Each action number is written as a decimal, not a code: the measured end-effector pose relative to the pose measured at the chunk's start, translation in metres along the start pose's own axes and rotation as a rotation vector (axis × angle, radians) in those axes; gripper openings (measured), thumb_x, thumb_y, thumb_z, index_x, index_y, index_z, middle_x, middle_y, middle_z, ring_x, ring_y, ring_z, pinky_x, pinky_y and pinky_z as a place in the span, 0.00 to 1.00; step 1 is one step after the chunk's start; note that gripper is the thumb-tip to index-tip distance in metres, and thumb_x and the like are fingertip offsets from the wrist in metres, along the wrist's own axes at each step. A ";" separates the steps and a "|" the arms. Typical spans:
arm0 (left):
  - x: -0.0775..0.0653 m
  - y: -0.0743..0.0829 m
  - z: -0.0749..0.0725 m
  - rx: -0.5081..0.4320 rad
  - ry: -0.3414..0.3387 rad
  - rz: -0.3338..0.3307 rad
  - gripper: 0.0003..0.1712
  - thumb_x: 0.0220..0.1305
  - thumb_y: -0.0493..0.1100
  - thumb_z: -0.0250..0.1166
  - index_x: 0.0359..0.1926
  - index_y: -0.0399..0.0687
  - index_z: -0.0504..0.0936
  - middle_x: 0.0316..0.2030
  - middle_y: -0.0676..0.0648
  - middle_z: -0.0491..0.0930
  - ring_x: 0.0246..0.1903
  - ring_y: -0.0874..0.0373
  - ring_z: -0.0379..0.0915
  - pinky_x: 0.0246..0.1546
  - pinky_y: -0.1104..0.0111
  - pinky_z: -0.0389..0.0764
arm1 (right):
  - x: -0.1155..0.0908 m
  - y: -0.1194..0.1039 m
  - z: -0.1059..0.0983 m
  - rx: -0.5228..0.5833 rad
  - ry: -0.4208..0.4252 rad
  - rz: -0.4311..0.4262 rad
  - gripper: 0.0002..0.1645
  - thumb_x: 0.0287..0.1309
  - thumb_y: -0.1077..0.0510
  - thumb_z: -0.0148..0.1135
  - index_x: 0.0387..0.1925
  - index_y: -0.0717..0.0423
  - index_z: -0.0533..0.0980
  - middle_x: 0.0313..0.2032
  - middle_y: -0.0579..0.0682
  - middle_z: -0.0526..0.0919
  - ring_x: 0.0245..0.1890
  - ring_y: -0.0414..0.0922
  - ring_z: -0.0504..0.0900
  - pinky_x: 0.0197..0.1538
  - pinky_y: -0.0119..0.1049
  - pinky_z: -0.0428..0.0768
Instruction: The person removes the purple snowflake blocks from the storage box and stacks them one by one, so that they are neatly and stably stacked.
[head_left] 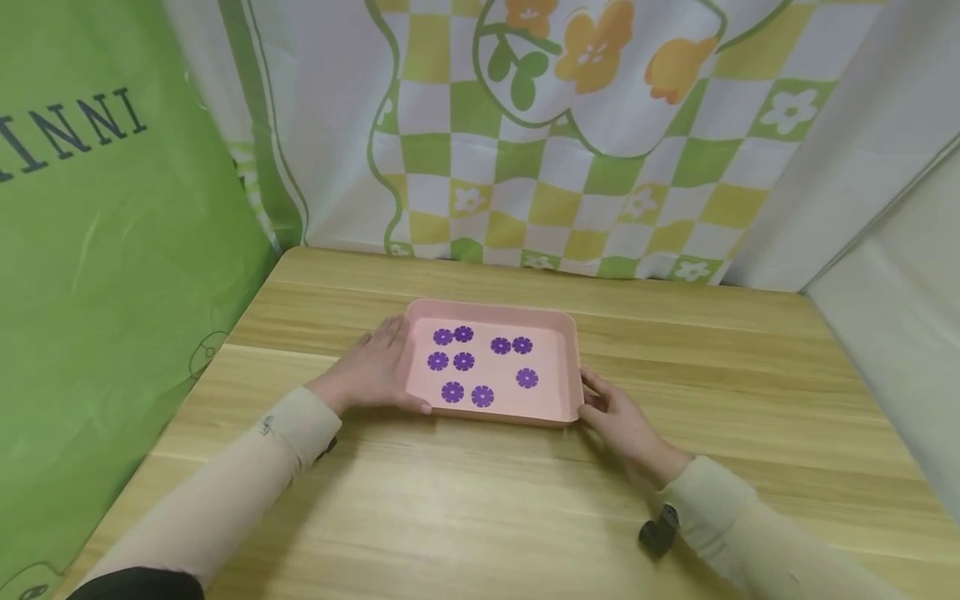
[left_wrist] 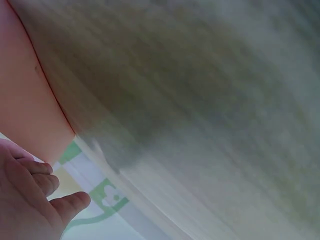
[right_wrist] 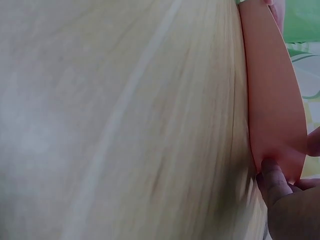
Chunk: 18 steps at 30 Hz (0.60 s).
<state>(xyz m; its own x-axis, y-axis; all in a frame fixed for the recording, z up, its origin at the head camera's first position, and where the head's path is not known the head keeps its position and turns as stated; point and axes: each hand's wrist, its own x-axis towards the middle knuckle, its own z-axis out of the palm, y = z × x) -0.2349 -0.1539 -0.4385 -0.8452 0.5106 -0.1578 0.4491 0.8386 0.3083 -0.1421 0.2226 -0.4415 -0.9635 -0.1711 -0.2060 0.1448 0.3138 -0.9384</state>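
Observation:
A shallow pink tray (head_left: pixel 495 312) lies on the table between both hands. Inside it are several purple flower-shaped discs (head_left: pixel 463 362), grouped mostly in pairs, with a lone disc (head_left: pixel 527 378) toward the right. My left hand (head_left: pixel 371 367) holds the tray's left side, fingers along the wall and thumb round the front corner. At the front right corner, my right hand (head_left: pixel 618 421) grips the wall between thumb and fingers. The right wrist view shows that thumb (right_wrist: pixel 274 180) pressed on the tray's front wall (right_wrist: pixel 272 90). In the left wrist view, the left fingers (left_wrist: pixel 42 182) sit beside the tray wall (left_wrist: pixel 35 105).
The wood-grain table (head_left: pixel 465 508) extends around the tray. Behind it hangs a checkered, flower-patterned cloth (head_left: pixel 555 183). A green cloth (head_left: pixel 112 250) closes off the left side, and a pale wall (head_left: pixel 900 275) stands on the right.

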 end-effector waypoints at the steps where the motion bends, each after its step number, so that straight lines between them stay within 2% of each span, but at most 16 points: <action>1: 0.000 0.001 0.000 0.001 -0.001 -0.003 0.91 0.38 0.86 0.69 0.80 0.30 0.34 0.80 0.33 0.32 0.80 0.39 0.29 0.75 0.40 0.40 | 0.000 0.001 -0.001 -0.005 -0.001 -0.005 0.40 0.71 0.72 0.49 0.79 0.71 0.48 0.78 0.68 0.50 0.74 0.64 0.61 0.70 0.45 0.67; 5: 0.000 0.006 0.000 -0.009 0.007 -0.028 0.91 0.37 0.84 0.72 0.80 0.30 0.34 0.80 0.32 0.32 0.80 0.38 0.28 0.75 0.40 0.40 | 0.000 0.003 -0.005 -0.039 -0.007 -0.016 0.40 0.71 0.72 0.50 0.78 0.72 0.48 0.78 0.69 0.51 0.74 0.64 0.61 0.70 0.45 0.67; 10: 0.001 0.008 0.001 -0.058 0.005 -0.040 0.90 0.39 0.80 0.75 0.80 0.29 0.33 0.80 0.30 0.31 0.79 0.36 0.26 0.75 0.40 0.40 | 0.002 0.005 -0.007 -0.042 0.002 0.016 0.40 0.70 0.71 0.50 0.79 0.70 0.49 0.77 0.70 0.54 0.74 0.64 0.62 0.71 0.47 0.66; 14: 0.004 0.006 0.005 -0.099 0.008 -0.015 0.91 0.39 0.77 0.77 0.79 0.27 0.32 0.79 0.28 0.30 0.79 0.34 0.27 0.75 0.40 0.41 | 0.003 0.005 -0.007 -0.062 0.005 0.020 0.40 0.70 0.70 0.51 0.79 0.69 0.50 0.76 0.70 0.55 0.73 0.63 0.63 0.71 0.47 0.66; 18: 0.009 0.004 0.009 -0.183 0.031 0.032 0.91 0.37 0.72 0.82 0.79 0.29 0.31 0.79 0.28 0.33 0.79 0.33 0.30 0.77 0.44 0.40 | 0.001 0.003 -0.008 -0.053 0.014 0.020 0.41 0.70 0.69 0.52 0.79 0.70 0.49 0.75 0.71 0.58 0.73 0.64 0.63 0.71 0.50 0.67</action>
<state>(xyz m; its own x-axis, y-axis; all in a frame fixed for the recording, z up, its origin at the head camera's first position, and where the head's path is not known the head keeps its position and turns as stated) -0.2384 -0.1446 -0.4470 -0.8413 0.5278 -0.1170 0.4179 0.7722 0.4787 -0.1443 0.2307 -0.4424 -0.9635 -0.1515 -0.2207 0.1527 0.3662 -0.9179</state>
